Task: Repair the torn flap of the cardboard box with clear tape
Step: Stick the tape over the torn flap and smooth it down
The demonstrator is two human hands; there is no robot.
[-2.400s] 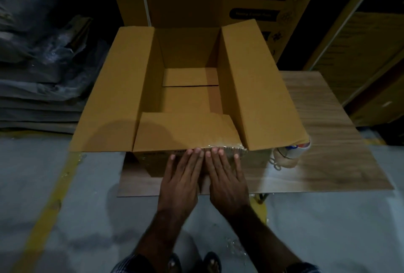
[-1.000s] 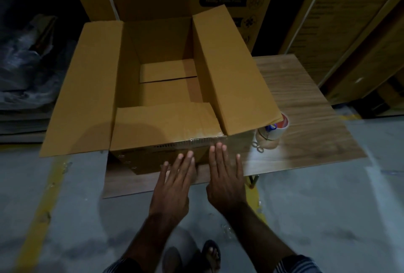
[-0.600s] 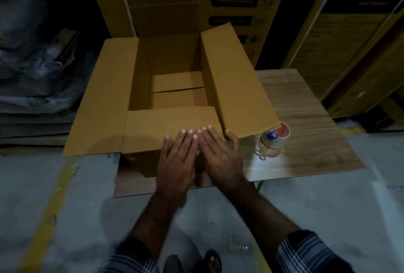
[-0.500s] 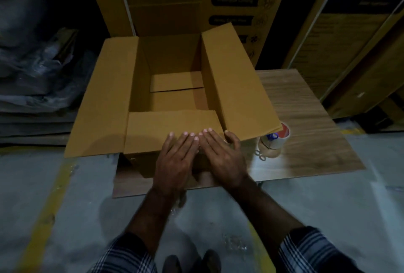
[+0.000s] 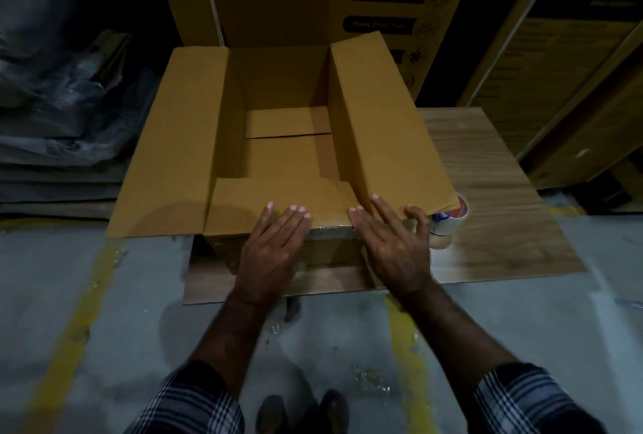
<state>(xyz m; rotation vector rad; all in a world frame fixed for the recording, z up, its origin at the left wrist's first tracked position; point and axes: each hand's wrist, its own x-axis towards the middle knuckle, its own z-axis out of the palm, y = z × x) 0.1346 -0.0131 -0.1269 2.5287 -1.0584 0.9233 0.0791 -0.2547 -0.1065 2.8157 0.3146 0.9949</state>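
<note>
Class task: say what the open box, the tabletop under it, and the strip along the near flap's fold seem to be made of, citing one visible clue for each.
Open box: matte brown corrugated cardboard; fluting shows at the near edge.
Tabletop: wood or wood-look laminate, by its grain; which one is unclear.
Strip: probably clear glossy plastic tape; it glints between the left hand and right hand.

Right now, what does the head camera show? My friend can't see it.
Two flat hands, left hand and right hand, press the near flap of an open cardboard box on a wooden table. A tape roll sits beside the box.
</note>
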